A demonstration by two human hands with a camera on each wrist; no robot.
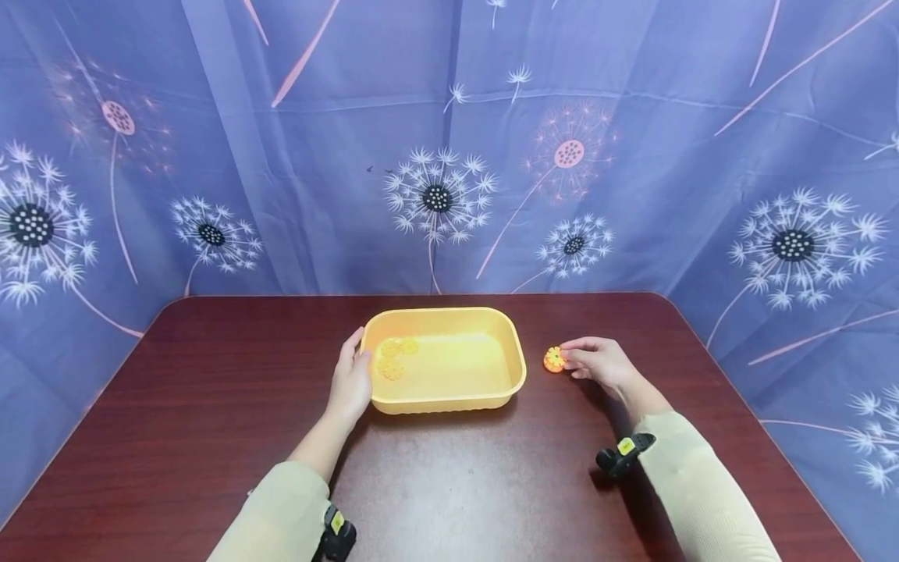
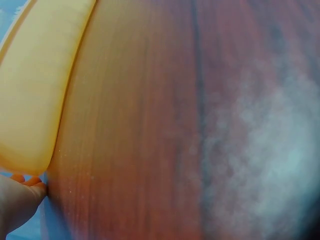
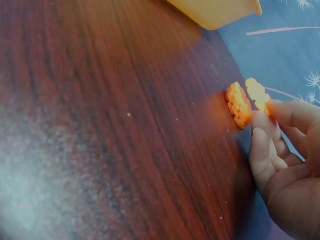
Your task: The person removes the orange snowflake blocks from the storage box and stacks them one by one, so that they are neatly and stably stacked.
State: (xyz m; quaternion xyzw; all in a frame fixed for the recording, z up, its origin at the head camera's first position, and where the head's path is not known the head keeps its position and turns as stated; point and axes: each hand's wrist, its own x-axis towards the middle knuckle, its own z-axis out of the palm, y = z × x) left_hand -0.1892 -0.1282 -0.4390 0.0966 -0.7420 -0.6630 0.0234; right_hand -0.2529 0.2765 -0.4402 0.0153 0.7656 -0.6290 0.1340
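Catching light, thin orange disc [image 3: 256, 92], scalloped rim, held tilted

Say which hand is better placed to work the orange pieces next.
Probably the right hand: it pinches one orange piece close to the orange stack, while the left hand holds the yellow tray at the end farthest from them.

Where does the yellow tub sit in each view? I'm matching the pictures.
Head: tub just below centre, left hand at its left end.
Left wrist: upper left, cut off by the frame.
Right wrist: top edge, right of centre, also cut off.
Shared landmark: the dark red table.
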